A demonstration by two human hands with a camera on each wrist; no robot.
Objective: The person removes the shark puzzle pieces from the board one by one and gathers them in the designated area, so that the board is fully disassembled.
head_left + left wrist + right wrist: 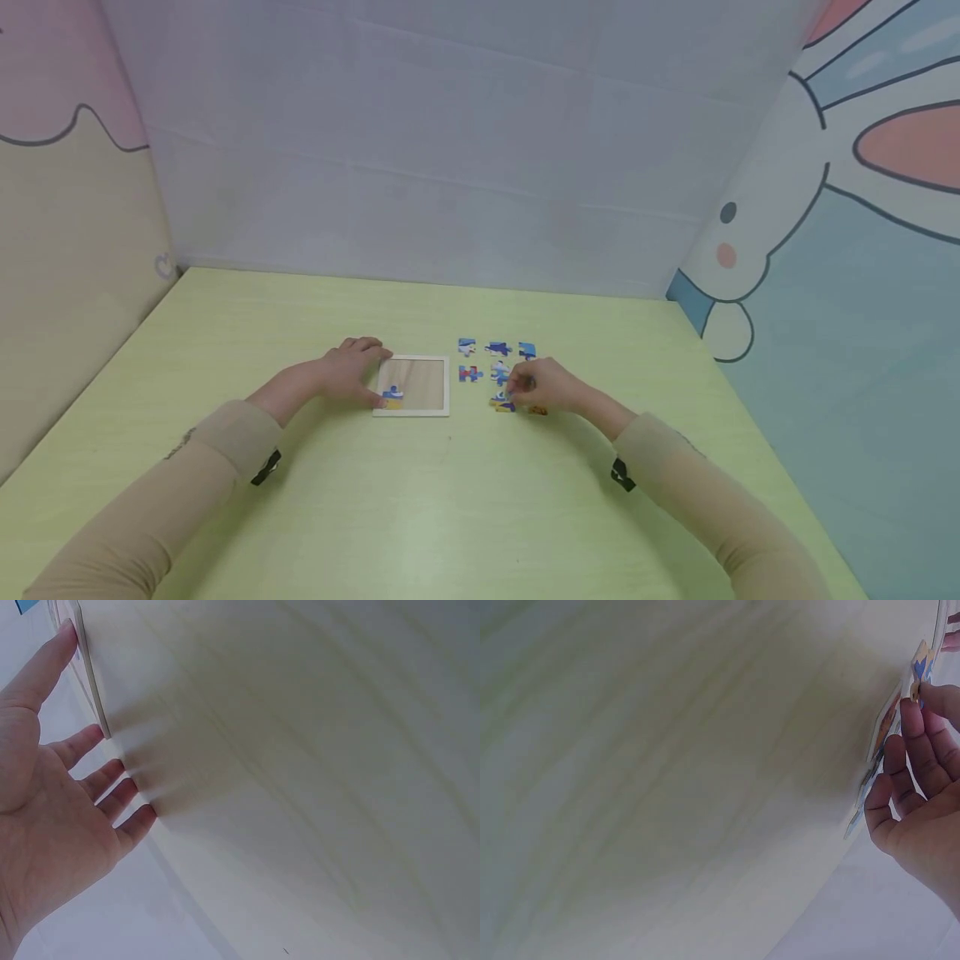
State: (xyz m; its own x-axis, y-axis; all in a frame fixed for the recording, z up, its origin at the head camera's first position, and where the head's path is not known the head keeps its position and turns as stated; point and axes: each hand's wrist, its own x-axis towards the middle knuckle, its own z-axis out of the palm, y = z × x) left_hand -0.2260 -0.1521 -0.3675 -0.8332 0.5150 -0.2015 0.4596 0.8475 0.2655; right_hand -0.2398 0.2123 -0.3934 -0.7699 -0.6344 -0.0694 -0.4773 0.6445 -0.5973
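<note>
A square wooden puzzle tray [446, 387] with a pale rim lies on the table. One blue-and-yellow jigsaw piece [393, 392] sits in its lower left corner. My left hand [350, 372] spreads along the tray's left side, thumb at the near corner and index fingertip at the far corner. To the right of the tray, my right hand [547, 385] pinches a puzzle piece [921, 667] between thumb and fingers. That piece shows blue and yellow in the right wrist view; fingers partly cover it.
Loose puzzle pieces lie around the right hand: a dark blue one [498, 349], a red-and-blue one [470, 374], an orange-brown one [537, 410] and several others. The pale green table [420, 500] ends at a white sheet [420, 167] behind and a cartoon-printed panel [847, 350] at right.
</note>
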